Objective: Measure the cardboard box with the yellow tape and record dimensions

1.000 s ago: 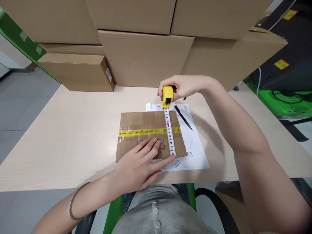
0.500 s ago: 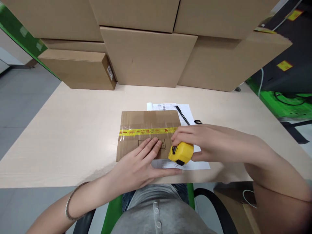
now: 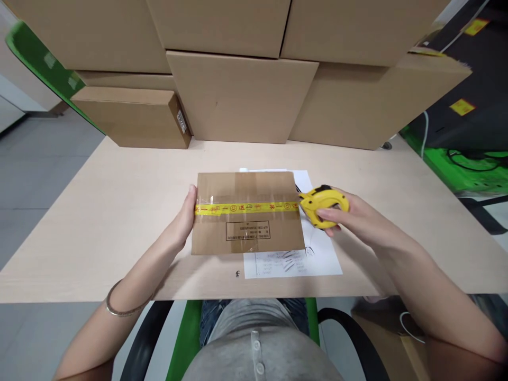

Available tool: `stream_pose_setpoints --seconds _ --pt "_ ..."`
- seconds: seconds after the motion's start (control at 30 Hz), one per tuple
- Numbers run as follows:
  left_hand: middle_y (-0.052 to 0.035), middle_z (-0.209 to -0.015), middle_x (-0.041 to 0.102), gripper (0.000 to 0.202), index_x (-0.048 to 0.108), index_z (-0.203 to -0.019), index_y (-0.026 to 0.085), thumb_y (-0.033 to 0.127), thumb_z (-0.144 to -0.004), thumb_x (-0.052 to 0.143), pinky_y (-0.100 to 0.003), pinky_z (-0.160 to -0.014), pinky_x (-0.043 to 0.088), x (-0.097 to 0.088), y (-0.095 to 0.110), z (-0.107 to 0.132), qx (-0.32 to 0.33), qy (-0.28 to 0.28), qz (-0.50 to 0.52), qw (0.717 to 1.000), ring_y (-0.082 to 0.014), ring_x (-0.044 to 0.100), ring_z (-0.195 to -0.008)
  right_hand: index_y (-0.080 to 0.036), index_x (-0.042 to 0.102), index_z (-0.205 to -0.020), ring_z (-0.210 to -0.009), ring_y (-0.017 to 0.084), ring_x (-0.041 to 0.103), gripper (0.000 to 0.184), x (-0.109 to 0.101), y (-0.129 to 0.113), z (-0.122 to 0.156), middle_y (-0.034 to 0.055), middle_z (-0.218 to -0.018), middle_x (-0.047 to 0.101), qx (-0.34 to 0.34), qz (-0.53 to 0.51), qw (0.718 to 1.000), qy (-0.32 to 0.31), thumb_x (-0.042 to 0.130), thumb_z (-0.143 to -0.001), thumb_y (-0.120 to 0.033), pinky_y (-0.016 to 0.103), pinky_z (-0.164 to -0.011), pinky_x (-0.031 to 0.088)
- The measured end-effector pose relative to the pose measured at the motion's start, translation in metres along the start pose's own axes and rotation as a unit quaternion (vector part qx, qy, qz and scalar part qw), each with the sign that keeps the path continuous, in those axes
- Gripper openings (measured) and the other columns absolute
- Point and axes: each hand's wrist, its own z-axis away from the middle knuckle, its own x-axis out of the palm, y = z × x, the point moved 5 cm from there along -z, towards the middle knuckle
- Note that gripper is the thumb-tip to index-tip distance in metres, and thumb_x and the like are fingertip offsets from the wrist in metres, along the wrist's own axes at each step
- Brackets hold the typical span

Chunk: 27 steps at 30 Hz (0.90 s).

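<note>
A flat brown cardboard parcel [image 3: 246, 211], banded with yellow printed tape, lies on the pale table [image 3: 119, 211]. My left hand [image 3: 183, 219] grips the parcel's left edge, thumb on top. My right hand [image 3: 349, 217] is closed round a yellow tape measure [image 3: 323, 203] just off the parcel's right edge, with the tape drawn in. A white printed sheet [image 3: 309, 259] lies under the parcel and sticks out at the right and front. Only a short bit of a black pen [image 3: 298, 189] shows between parcel and tape measure.
Large cardboard boxes [image 3: 242, 95] are stacked along the table's far edge, with a smaller box [image 3: 130, 116] at the left. A green frame [image 3: 43, 63] stands at the far left, and green equipment with cables [image 3: 472, 164] at the right. A chair edge [image 3: 349, 333] shows below.
The tape has retracted into its case. My right hand carried the tape measure from the parcel's far edge to its right side. My left hand slid off the top to the left edge.
</note>
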Motion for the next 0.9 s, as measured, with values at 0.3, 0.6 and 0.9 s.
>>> stream_pose_setpoints --seconds 0.3,0.6,0.9 --pt "-0.0033 -0.115 0.064 0.025 0.067 -0.100 0.028 0.049 -0.094 0.055 -0.042 -0.107 0.047 0.005 0.045 0.015 0.266 0.176 -0.015 0.948 -0.0253 0.059 -0.118 -0.032 0.067 -0.093 -0.099 0.030 0.074 0.025 0.005 -0.018 0.056 0.0047 -0.129 0.071 -0.051 0.189 0.980 -0.029 0.081 -0.072 -0.034 0.041 -0.075 0.063" --pt "-0.0054 -0.119 0.063 0.046 0.065 -0.118 0.029 0.041 -0.073 0.061 -0.045 -0.107 0.044 -0.001 0.026 0.034 0.243 0.131 -0.007 0.961 -0.0291 0.054 -0.119 -0.037 0.063 -0.101 -0.115 0.031 0.068 0.031 -0.013 -0.053 0.064 0.0025 -0.134 0.066 -0.114 0.313 0.943 -0.020 0.080 -0.075 -0.035 0.038 -0.075 0.063" --pt "-0.0076 -0.111 0.074 0.063 0.073 -0.095 0.021 0.061 -0.097 0.025 -0.046 -0.102 0.050 0.009 0.035 0.017 0.220 0.069 0.031 0.973 -0.0312 0.062 -0.120 -0.026 0.047 -0.125 -0.084 0.018 0.066 0.043 0.095 -0.129 -0.030 0.0029 -0.108 0.069 -0.287 0.285 0.911 -0.077 0.068 -0.091 -0.041 0.030 -0.069 0.050"
